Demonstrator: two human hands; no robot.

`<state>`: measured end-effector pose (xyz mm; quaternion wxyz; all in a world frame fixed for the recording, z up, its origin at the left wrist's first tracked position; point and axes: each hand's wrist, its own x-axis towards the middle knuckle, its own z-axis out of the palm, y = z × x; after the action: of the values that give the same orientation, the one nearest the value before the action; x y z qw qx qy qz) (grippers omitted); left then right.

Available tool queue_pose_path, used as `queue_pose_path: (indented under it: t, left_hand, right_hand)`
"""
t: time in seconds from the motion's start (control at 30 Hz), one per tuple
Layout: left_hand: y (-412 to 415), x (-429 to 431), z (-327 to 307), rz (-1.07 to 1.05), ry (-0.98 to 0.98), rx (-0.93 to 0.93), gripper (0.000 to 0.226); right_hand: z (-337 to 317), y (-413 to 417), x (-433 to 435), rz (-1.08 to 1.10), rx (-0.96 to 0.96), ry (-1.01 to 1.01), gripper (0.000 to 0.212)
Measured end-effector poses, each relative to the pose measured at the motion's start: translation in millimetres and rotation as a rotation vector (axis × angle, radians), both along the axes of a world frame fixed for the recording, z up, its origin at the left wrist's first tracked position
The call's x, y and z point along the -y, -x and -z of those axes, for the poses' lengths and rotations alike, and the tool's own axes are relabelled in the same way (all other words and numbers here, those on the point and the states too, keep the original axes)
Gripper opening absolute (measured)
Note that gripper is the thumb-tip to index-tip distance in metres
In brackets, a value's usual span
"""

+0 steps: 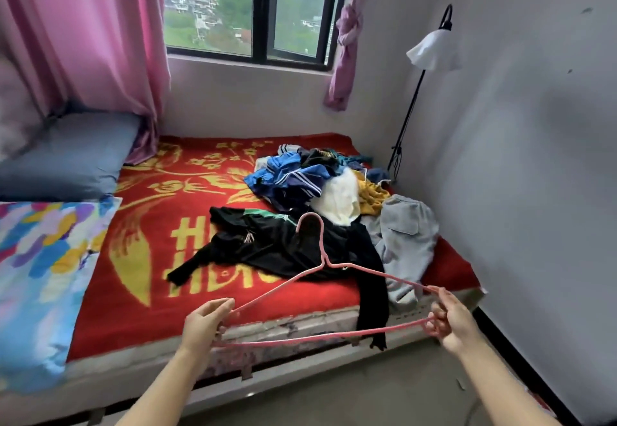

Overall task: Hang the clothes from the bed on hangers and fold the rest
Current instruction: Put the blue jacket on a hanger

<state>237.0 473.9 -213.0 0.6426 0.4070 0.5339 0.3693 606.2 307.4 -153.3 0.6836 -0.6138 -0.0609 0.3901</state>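
2 hands on 1 pink hanger (320,278) low in the frame: left hand (205,322) and right hand (450,322) each curl fingers round a shoulder end. Hook points at the black top (283,245) mid-frame on the bed (140,258), likely lined up for dressing it; the clothes pile (334,178) waits behind.

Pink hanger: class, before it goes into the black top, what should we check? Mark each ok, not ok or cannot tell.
1. Pink hanger gripped at both ends by left hand and right hand: ok.
2. Hanger whole, hook intact: ok.
3. Black top spread flat: not ok, crumpled, one sleeve hanging over the bed edge.
4. Its neck opening found: cannot tell.
5. Top free of the clothes pile: cannot tell.
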Motion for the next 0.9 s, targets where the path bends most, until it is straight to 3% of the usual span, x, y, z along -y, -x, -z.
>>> queue_pose_path:
  t: [0.13,0.3,0.53,0.63,0.8,0.9]
  left_hand:
    - [5,-86,-2,-0.076,0.102,0.219,0.01]
    - [9,-173,-2,-0.108,-0.002,0.212,0.014]
    - [-21,-217,25,-0.101,-0.109,-0.034,0.023]
    - [-47,-232,33,0.001,-0.201,-0.15,0.024]
    - [-94,-262,52,0.179,-0.194,-0.329,0.015]
    - [-117,-285,66,0.106,-0.165,-0.371,0.019]
  right_hand:
    - [-10,5,-78,0.005,0.069,0.075,0.027]
    - [-5,19,-154,-0.03,0.163,0.232,0.018]
    - [25,0,-198,0.004,0.182,0.435,0.021]
    - [33,-25,-212,0.019,0.209,0.502,0.02]
    - [55,-77,-253,-0.028,0.197,0.593,0.019]
    - [75,-109,-302,-0.106,0.191,0.607,0.016]
